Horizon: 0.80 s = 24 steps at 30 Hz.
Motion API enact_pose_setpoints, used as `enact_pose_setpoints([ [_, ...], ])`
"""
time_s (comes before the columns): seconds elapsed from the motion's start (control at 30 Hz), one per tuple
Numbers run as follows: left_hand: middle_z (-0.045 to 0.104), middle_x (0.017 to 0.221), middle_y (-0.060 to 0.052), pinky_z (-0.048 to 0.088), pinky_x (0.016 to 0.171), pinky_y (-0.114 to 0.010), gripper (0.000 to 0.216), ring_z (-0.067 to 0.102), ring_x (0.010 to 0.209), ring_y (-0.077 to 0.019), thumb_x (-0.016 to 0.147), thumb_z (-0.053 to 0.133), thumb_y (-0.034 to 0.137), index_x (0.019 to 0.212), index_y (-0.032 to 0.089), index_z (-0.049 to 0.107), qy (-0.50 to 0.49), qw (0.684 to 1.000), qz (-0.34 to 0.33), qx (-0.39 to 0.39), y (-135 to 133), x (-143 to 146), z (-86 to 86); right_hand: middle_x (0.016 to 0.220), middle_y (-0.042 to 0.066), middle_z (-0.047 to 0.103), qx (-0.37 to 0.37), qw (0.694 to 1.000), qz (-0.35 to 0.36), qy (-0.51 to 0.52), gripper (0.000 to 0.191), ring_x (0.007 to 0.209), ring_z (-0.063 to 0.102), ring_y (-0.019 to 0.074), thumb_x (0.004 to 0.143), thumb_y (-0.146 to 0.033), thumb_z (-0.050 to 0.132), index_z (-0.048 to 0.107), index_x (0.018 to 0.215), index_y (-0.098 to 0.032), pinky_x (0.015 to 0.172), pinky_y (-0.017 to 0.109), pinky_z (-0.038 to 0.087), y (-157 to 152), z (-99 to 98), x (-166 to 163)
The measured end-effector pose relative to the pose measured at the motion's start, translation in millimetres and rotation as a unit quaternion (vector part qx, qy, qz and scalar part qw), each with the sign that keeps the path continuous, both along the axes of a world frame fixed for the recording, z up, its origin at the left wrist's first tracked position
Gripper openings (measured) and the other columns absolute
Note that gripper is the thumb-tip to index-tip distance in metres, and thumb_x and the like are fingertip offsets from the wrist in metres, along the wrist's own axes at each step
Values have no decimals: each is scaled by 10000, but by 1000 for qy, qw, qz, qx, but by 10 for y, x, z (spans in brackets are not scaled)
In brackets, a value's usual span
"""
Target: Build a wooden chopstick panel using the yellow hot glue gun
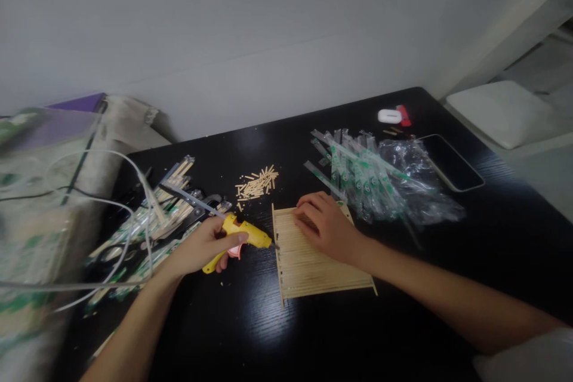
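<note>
A yellow hot glue gun (250, 234) with a clear glue stick (203, 204) in its back end is gripped in my left hand (206, 249). Its nozzle meets the left edge of a flat panel of wooden sticks (322, 274) laid side by side, with a cross stick along each side. My right hand (329, 224) lies on the upper part of the panel, fingers slightly bent and apart. I cannot make out anything in it. Just beyond the panel is a pile of short cut stick pieces (258, 184).
Clear and green plastic wrappers (358, 173) lie behind the panel to the right, beside a phone (452, 161) and a white case (389, 116). Wrapped sticks and black-handled scissors (116, 252) are on the left. A white cable (134, 215) loops near my left forearm.
</note>
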<state>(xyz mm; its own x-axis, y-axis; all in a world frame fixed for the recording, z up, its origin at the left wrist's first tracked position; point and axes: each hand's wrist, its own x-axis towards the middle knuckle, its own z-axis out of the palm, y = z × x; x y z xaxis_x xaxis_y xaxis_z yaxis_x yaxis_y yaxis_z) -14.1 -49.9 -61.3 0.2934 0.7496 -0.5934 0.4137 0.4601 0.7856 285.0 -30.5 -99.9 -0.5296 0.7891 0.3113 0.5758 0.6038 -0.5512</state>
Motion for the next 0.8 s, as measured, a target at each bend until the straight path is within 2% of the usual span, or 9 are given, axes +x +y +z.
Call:
enact_pose_setpoints([
  [0.4,670,601,5,450,356,-179,374,580,393,-103,820,739,525,847,166,638,10,1000,-26,7,2,-22,-5,1095,127,652,20,1000,-2,-24,121,1038,544,282,985,-200,550,644,1051,-162,908,458,478,-24,3,-5],
  [0.63,717,665,-23,453,404,-173,326,601,448,-99,838,737,484,866,166,668,15,995,-95,0,5,-3,74,1108,132,650,32,999,2,-39,162,1028,537,277,1015,-222,510,651,1067,-161,903,454,473,-33,4,-2],
  [0.8,714,672,-20,437,398,-167,313,596,448,-96,855,724,479,868,170,674,21,996,-89,9,-6,-18,28,1111,141,653,36,998,2,-52,185,1028,541,280,1017,-223,508,667,1072,-147,894,455,476,-40,14,-5],
])
